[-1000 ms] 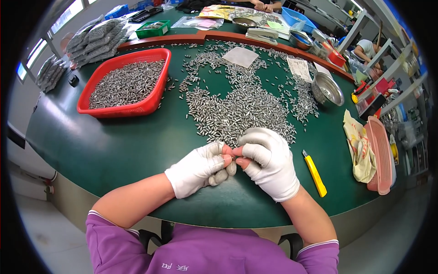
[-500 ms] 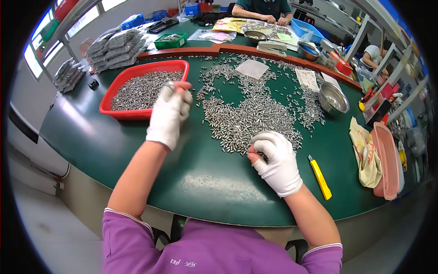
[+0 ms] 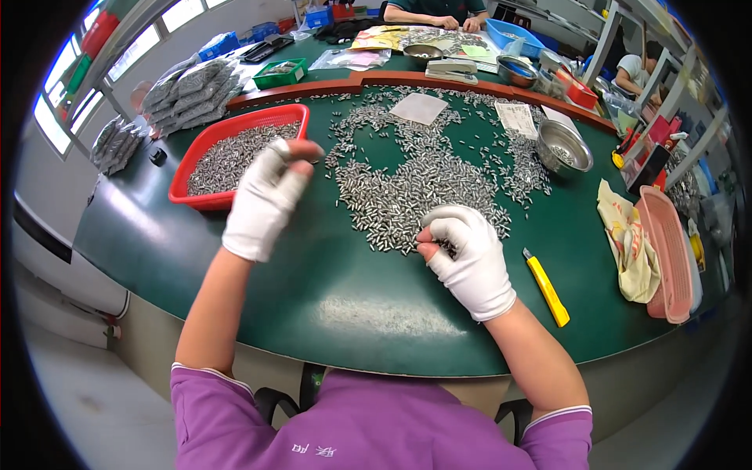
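A broad heap of small silvery metal pins (image 3: 407,196) is spread over the green table. My left hand (image 3: 262,196), in a white glove with bare thumb and fingertip showing, hovers by the right side of a red plastic basket (image 3: 200,202) filled with similar pins (image 3: 239,153). Its thumb and forefinger are apart, slightly blurred, with nothing visible between them. At the near right edge of the heap my right hand (image 3: 468,258), gloved likewise, is curled closed around several metal pins (image 3: 448,247). Its thumb and forefinger tips point left.
A yellow utility knife (image 3: 546,287) lies right of my right hand. Farther right are a crumpled yellow bag (image 3: 629,247) and a pink basket (image 3: 666,254). A metal bowl (image 3: 564,149) stands beside the heap. Filled bags (image 3: 192,90) are stacked back left; a person (image 3: 439,12) sits opposite.
My left hand has moved left and slightly nearer me, its thumb and forefinger parting. My right hand stays curled at the heap's edge. The whole view has shifted slightly.
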Tool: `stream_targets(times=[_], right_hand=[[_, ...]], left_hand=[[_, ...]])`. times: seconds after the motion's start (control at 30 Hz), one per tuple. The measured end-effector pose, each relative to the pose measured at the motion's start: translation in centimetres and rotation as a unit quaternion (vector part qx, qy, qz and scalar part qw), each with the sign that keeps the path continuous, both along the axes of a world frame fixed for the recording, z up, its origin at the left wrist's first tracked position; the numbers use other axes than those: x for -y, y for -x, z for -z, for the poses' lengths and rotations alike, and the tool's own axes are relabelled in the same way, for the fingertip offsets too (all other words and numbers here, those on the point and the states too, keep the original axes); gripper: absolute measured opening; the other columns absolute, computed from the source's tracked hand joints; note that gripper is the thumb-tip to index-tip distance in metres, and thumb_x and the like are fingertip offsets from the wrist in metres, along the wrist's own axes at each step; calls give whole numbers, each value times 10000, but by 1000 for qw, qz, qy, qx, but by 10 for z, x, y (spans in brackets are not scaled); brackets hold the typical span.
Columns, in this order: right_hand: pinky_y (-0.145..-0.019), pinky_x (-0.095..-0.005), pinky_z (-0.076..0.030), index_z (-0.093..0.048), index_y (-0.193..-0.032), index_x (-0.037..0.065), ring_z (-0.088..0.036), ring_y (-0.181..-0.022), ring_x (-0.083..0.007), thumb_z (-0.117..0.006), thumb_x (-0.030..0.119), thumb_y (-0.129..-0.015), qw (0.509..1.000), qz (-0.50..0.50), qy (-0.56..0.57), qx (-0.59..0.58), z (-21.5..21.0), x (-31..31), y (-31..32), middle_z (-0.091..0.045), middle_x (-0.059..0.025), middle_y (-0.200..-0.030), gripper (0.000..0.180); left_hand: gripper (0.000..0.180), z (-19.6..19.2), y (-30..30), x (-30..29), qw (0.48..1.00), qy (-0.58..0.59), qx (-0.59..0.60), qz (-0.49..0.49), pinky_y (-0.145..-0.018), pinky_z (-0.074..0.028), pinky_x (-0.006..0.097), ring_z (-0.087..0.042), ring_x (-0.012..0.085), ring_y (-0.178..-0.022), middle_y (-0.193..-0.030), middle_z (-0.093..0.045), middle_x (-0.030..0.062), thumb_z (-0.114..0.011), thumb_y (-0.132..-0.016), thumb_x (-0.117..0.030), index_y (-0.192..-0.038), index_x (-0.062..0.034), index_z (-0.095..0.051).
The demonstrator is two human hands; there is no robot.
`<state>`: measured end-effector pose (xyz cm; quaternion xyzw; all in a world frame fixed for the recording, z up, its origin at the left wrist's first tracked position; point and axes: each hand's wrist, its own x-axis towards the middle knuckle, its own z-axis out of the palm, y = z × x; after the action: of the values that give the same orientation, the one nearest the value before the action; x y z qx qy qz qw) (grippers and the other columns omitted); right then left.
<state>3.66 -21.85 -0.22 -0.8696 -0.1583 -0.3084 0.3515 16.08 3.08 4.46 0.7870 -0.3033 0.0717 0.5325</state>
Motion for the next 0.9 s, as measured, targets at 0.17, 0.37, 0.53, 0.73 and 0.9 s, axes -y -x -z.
stream_targets(times=[0.17,0.37,0.53,0.73,0.9], right_hand=[[-795,-377,-502,-622,-829,84,-626,-895,-281,-769,46,-685,997,-67,-18,11,-4,-4,-1,-658,-68,-941,209],[-782,-379,-508,-617,-836,93,-634,-885,-279,-776,60,-691,991,-131,-3,1,-1,-5,-4,-652,-62,-921,217],[-782,-387,-511,-650,-899,99,-633,-881,-280,-757,81,-699,992,-125,17,-10,2,-6,-3,-649,-62,-930,227],[-851,-396,-503,-666,-1047,101,-618,-964,-299,-725,85,-739,989,118,82,22,-27,15,12,-651,-78,-1039,314],[-898,-393,-486,-649,-1092,104,-598,-1030,-287,-742,143,-747,927,319,171,-95,-40,49,71,-640,-71,-1098,360]], left_hand=[[189,21,71,49,934,-35,-312,170,-742,-481,234,-563,70,-808,-919,-608,19,-651,-902,-85,-1070,-20,-595],[186,42,75,44,859,84,-464,199,-679,-489,239,-588,99,-770,-924,-613,31,-643,-923,-126,-1067,-38,-564],[190,45,66,41,840,56,-491,224,-641,-482,228,-578,96,-734,-907,-619,38,-645,-919,-127,-1067,-42,-561],[99,62,72,46,962,-102,-169,191,-670,-490,284,-580,145,-721,-844,-617,65,-661,-873,-79,-930,-23,-604],[146,48,110,34,956,-209,107,175,-680,-490,390,-589,293,-763,-808,-590,85,-731,-737,-52,-803,-73,-603]])
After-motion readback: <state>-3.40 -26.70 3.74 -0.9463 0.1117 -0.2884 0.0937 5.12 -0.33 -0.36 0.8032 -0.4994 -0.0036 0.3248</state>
